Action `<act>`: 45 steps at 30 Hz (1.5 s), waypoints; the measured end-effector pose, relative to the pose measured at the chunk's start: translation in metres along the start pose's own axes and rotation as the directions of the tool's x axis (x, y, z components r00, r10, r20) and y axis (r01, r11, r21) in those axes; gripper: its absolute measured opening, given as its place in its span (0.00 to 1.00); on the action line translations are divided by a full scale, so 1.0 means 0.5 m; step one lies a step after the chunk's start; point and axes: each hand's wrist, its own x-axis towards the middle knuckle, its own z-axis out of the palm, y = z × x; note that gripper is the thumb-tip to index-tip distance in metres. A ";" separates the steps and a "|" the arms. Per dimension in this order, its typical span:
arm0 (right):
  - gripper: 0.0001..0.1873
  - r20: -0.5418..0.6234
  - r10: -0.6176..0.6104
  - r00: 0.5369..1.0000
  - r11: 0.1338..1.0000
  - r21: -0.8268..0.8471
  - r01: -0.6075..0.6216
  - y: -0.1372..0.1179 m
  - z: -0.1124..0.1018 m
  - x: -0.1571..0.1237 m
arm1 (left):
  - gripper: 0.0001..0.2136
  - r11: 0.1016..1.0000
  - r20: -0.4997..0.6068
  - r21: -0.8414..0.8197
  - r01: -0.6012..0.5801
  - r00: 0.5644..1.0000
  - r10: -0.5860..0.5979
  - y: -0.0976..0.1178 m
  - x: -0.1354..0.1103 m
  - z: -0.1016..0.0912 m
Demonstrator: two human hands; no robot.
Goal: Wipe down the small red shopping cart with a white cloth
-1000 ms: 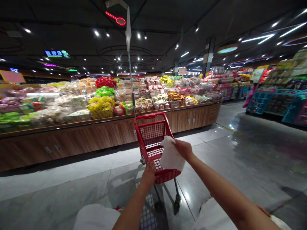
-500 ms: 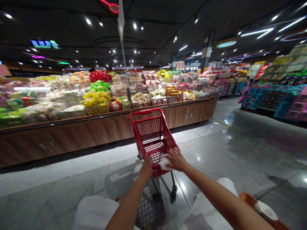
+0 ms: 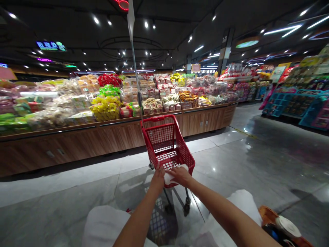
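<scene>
A red plastic shopping cart [image 3: 168, 132] with grid walls stands in front of me. My left hand [image 3: 157, 179] is closed over the left end of its near rim. Beside it, my right hand [image 3: 180, 176] presses a white cloth [image 3: 168, 178] onto the same rim, fingers pointing left and almost touching my left hand. Part of the cloth also shows beyond the knuckles, and the right palm hides the rest. Through the grid, the basket appears to hold nothing.
Behind the cart runs a long wood-panelled counter [image 3: 123, 135] heaped with packaged snacks. A thin pole [image 3: 135, 68] rises at the cart's far left. Blue display racks [image 3: 295, 104] stand at the right. An orange-brown item with a white lid [image 3: 288, 225] lies at lower right.
My right hand has slid left along the near rim with the cloth, from the right corner towards my left hand. My left hand stays on the rim. The view has shifted slightly.
</scene>
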 end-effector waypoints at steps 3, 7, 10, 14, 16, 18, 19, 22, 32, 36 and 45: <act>0.20 0.030 -0.061 0.998 0.998 -0.030 0.062 0.036 -0.002 -0.023 | 0.16 0.998 -0.015 0.010 -0.061 0.998 0.061 -0.019 -0.001 -0.002; 0.19 0.000 -0.092 0.996 0.996 -0.012 0.092 0.144 -0.023 -0.088 | 0.19 0.995 -0.034 0.054 -0.084 0.996 0.086 -0.030 -0.003 0.008; 0.19 -0.051 -0.054 0.997 0.998 0.022 0.055 0.164 -0.023 -0.104 | 0.20 0.994 -0.050 0.092 -0.064 0.996 0.069 -0.021 -0.002 0.035; 0.24 -0.031 0.023 0.999 0.999 0.027 -0.023 0.069 0.018 -0.058 | 0.19 0.990 -0.099 0.142 -0.014 0.995 0.028 0.004 0.004 0.077; 0.25 -0.052 0.061 0.997 0.998 0.027 -0.060 0.022 0.041 -0.032 | 0.20 0.987 -0.129 0.159 0.004 0.991 0.017 0.013 0.007 0.085; 0.22 -0.064 0.066 0.996 0.998 0.022 -0.064 0.012 0.053 -0.024 | 0.20 0.984 -0.141 0.177 -0.016 0.989 0.041 0.016 0.007 0.083; 0.20 -0.058 0.048 0.997 0.999 0.016 -0.048 0.024 0.054 -0.028 | 0.19 0.982 -0.137 0.185 -0.040 0.988 0.066 0.015 0.007 0.078; 0.17 -0.045 -0.015 0.999 1.000 -0.005 0.015 0.111 0.037 -0.072 | 0.16 0.970 -0.122 0.209 -0.121 0.981 0.149 0.009 0.007 0.062; 0.21 -0.018 0.044 0.999 0.998 0.039 -0.043 0.089 0.014 -0.069 | 0.13 0.919 -0.170 0.366 -0.144 0.961 0.218 0.036 0.032 0.076; 0.19 -0.036 0.013 0.999 0.998 0.068 -0.010 0.071 0.024 -0.056 | 0.13 0.925 -0.150 0.347 -0.154 0.965 0.216 0.039 0.030 0.075; 0.17 -0.036 0.000 0.999 0.995 0.104 0.004 0.184 -0.017 -0.160 | 0.13 0.937 -0.056 0.297 -0.185 0.976 0.210 0.117 0.017 0.086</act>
